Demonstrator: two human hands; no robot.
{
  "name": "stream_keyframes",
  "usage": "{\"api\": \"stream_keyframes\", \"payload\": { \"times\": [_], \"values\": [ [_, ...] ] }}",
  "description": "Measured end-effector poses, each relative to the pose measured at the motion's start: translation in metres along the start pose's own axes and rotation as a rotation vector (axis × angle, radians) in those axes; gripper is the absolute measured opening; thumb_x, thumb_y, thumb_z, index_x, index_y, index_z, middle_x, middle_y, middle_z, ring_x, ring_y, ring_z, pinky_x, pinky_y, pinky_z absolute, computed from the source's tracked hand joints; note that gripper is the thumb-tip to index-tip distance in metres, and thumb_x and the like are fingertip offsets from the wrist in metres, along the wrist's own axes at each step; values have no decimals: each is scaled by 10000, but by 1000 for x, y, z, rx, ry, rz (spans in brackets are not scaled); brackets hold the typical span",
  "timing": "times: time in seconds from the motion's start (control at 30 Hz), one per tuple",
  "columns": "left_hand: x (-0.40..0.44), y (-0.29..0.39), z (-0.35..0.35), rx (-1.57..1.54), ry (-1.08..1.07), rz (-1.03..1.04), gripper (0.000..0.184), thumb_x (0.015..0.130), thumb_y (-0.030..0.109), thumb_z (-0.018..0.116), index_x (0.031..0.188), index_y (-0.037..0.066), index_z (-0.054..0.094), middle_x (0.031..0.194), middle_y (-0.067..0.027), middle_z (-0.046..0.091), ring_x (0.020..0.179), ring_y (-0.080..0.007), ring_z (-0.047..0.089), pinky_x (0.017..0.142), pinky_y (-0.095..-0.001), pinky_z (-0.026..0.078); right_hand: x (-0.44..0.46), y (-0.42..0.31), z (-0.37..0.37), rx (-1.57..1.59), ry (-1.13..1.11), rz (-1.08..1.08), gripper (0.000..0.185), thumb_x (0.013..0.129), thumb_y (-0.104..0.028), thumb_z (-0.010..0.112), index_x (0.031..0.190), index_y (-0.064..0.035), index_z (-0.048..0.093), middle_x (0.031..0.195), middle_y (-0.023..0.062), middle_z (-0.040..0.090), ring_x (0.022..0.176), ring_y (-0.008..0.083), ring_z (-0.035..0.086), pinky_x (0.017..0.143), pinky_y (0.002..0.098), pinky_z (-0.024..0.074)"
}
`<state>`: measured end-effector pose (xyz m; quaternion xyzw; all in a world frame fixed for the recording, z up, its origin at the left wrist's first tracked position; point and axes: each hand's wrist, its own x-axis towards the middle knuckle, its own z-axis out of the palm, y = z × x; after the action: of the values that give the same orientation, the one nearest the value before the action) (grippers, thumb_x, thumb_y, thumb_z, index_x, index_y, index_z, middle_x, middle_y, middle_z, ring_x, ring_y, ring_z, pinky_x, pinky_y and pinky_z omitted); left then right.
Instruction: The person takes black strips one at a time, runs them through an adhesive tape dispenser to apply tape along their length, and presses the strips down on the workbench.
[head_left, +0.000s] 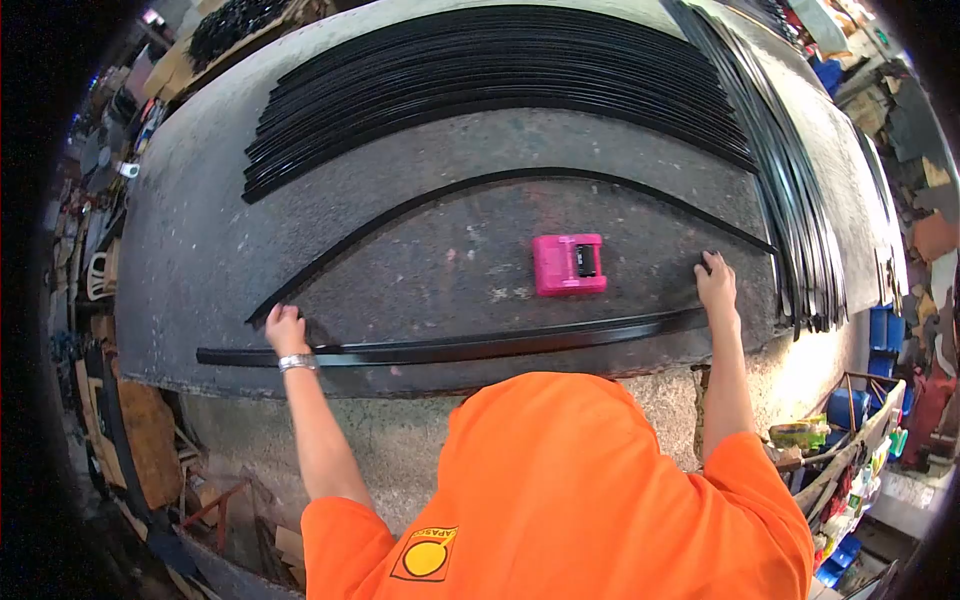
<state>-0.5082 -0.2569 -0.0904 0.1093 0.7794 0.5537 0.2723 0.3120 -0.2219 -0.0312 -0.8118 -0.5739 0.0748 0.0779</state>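
Note:
A long thin black strip [480,176] bows across the dark tabletop in an arc. At its left end my left hand [287,328], with a metal band at the wrist, is closed, its fingertips at the strip. A wider glossy black strip [500,342] lies along the near edge, passing under my left wrist. My right hand [717,285] is by that strip's right end, fingers partly curled and apart, with nothing visible in them. Between the two strips sits a pink device [569,265] with a dark inset.
Many black strips [490,70] lie side by side at the back of the table [180,250]. A bundle of long strips [800,220] runs along the right side. Blue containers [848,408] and clutter stand at the lower right; a white chair [97,275] is at the left.

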Motion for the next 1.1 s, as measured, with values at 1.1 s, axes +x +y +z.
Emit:
{"api": "stream_keyframes", "payload": {
  "times": [1.1],
  "values": [
    [-129,9,63,1287,-97,684,594,1000,263,506,1469,-95,435,1546,-366,366,1433,-532,365,1146,-599,364,-10,3,46,-303,-135,123,537,1028,-221,522,1539,-75,447,1605,250,365,1474,408,371,1208,464,313]
  ]
}}
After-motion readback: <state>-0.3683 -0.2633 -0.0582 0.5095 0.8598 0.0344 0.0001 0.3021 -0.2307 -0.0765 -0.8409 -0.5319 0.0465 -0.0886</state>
